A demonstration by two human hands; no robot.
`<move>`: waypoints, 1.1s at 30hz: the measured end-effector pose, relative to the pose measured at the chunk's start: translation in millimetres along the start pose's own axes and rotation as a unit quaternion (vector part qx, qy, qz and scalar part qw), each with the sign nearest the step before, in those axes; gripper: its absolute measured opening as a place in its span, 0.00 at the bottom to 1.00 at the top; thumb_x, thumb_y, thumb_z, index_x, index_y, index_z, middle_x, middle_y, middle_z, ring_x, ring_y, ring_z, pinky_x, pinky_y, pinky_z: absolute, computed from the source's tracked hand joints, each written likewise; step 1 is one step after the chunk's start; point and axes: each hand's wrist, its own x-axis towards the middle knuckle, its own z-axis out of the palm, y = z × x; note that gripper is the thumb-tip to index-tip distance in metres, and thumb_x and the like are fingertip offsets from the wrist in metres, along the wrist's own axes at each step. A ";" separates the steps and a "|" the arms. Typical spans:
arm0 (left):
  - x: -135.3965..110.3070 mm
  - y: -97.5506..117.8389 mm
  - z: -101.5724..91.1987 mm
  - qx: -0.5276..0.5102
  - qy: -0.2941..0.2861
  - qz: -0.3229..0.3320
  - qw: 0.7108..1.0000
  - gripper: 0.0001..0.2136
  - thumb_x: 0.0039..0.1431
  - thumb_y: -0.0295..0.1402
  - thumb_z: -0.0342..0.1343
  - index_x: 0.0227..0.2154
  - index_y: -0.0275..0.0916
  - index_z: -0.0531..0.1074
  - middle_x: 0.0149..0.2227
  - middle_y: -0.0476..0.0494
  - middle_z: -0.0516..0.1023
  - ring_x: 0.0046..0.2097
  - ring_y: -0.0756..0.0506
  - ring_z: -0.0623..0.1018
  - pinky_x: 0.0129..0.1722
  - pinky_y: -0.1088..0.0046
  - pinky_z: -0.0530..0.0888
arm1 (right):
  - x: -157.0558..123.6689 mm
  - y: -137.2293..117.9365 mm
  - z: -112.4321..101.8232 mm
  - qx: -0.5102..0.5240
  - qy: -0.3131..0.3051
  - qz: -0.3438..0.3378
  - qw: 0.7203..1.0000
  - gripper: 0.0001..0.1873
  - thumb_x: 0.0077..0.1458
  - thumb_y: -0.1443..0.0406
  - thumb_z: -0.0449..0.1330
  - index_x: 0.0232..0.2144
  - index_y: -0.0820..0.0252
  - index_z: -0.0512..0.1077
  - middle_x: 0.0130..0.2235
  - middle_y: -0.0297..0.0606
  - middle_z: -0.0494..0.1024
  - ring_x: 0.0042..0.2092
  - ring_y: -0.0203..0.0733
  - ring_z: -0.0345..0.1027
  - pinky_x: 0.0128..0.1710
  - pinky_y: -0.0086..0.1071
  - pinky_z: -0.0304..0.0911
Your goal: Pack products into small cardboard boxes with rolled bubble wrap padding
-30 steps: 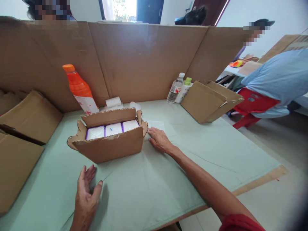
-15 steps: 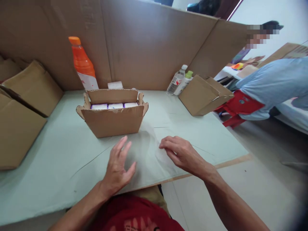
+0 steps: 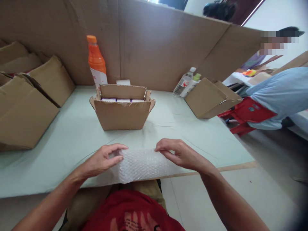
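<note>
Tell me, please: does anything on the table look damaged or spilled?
The open carton beyond the bubble wrap has ragged, uneven flap edges, which look torn rather than cleanly cut. I see no spill.

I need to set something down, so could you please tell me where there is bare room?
Bare table: between middle box and left boxes; between middle box and right box. Crowded: the front centre, where left hand and right hand hold bubble wrap; behind middle box, by the orange bottle.
</note>
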 end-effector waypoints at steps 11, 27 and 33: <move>-18.9 -38.5 -26.7 0.385 0.201 0.082 0.897 0.16 0.64 0.31 0.50 0.53 0.37 0.73 0.52 0.33 0.77 0.54 0.35 0.74 0.53 0.53 0.72 | 48.2 64.7 64.1 -0.191 0.074 0.043 0.978 0.14 0.61 0.70 0.56 0.46 0.57 0.77 0.55 0.47 0.78 0.55 0.54 0.71 0.53 0.51 0.66; -17.6 -66.3 10.2 0.283 0.142 0.082 0.945 0.12 0.64 0.30 0.52 0.47 0.40 0.76 0.50 0.39 0.79 0.51 0.39 0.75 0.49 0.59 0.72 | -15.1 70.1 108.8 -0.161 0.087 0.089 0.979 0.19 0.69 0.62 0.51 0.56 0.57 0.73 0.61 0.46 0.74 0.64 0.52 0.64 0.59 0.51 0.62; -29.1 -71.7 -6.3 0.282 0.276 0.069 0.916 0.12 0.65 0.32 0.51 0.47 0.38 0.76 0.51 0.36 0.77 0.52 0.38 0.75 0.54 0.57 0.72 | -28.3 89.4 93.4 -0.194 0.209 0.141 0.948 0.17 0.67 0.57 0.52 0.48 0.58 0.76 0.53 0.47 0.80 0.56 0.53 0.71 0.54 0.48 0.65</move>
